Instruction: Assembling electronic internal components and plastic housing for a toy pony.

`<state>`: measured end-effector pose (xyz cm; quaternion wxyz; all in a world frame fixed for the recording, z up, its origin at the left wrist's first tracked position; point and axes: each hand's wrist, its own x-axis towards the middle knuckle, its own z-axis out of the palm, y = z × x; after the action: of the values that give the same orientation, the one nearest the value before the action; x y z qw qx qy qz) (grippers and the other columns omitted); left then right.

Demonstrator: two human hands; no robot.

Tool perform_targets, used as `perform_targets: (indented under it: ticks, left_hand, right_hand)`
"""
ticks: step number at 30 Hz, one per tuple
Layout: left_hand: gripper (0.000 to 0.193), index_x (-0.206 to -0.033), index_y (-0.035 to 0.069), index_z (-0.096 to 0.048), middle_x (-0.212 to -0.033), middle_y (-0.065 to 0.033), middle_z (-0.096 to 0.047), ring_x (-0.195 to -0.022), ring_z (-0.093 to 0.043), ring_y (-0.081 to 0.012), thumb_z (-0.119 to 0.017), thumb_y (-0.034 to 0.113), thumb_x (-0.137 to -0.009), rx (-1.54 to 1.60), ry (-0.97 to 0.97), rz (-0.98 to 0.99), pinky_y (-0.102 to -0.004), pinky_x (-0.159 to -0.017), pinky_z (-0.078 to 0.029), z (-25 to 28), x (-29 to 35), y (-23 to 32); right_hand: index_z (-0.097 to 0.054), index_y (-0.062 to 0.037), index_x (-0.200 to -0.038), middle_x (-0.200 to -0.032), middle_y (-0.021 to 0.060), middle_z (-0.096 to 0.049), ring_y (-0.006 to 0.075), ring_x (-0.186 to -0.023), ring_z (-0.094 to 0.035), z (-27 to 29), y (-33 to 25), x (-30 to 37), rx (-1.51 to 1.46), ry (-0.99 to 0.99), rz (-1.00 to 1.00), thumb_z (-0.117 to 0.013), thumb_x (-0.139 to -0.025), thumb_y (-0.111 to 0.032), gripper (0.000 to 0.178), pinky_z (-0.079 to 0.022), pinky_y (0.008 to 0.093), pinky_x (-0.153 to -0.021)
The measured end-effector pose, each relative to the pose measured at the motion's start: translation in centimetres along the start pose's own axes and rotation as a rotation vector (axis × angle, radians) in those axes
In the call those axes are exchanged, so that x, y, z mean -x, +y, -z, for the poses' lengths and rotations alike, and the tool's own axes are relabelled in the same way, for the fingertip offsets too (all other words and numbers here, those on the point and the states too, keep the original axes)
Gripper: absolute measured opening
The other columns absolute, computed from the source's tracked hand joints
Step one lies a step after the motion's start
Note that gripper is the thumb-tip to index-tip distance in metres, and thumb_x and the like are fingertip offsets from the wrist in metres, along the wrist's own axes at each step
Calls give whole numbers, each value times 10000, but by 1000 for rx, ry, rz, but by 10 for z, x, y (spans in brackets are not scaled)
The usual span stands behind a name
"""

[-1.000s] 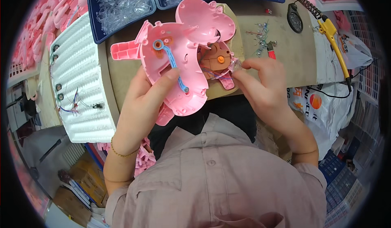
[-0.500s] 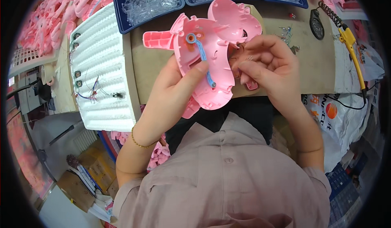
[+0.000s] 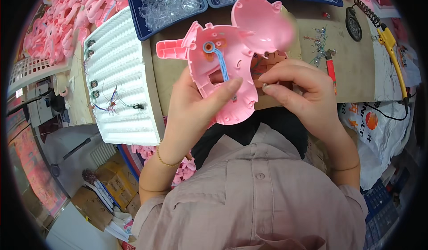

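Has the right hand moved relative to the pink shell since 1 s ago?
Yes. The right hand has closed in leftward against the pink shell, fingertips now at the brown part by its edge, further from the red-handled tool on the bench.

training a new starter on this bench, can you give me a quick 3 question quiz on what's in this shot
1. True or false: the left hand grips the pink plastic shell with its thumb across the inner side.
2. What colour is the strip running across the shell's inside? A) blue B) green C) black
3. Where does the white ridged tray lie relative to the shell, on the person's left or right?

Key
1. True.
2. A, blue.
3. On the left. The right hand works at the shell's other edge; the yellow-handled tool lies far right.
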<state>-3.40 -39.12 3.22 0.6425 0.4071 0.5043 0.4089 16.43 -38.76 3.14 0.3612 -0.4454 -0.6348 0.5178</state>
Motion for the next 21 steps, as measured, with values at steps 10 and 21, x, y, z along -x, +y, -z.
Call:
perform_targets:
  ticks: [10, 21]
  left_hand:
    - [372, -1063, -62, -569, -939, -139, -678, -815, -645, -139, -693, 92, -748, -407, 163, -112, -267, -731, -508, -12, 7, -11]
    - [287, -1004, -57, -582, -877, -100, -677, -744, -617, -102, -694, 89, -783, -326, 198, -220, -248, -663, -499, -17, 7, -24]
  right_hand:
    - [-653, -44, -892, -832, 52, -623, 200, -753, -566, -10, -7, -6, 559, 166, 435, -663, -739, -6, 158, -383, 301, -708]
    - [-651, -91, -836, -785, 3, -548, 197, -727, -511, -28, 0, -10, 765, 378, 445, -741, -605, -53, 251, -342, 336, -689]
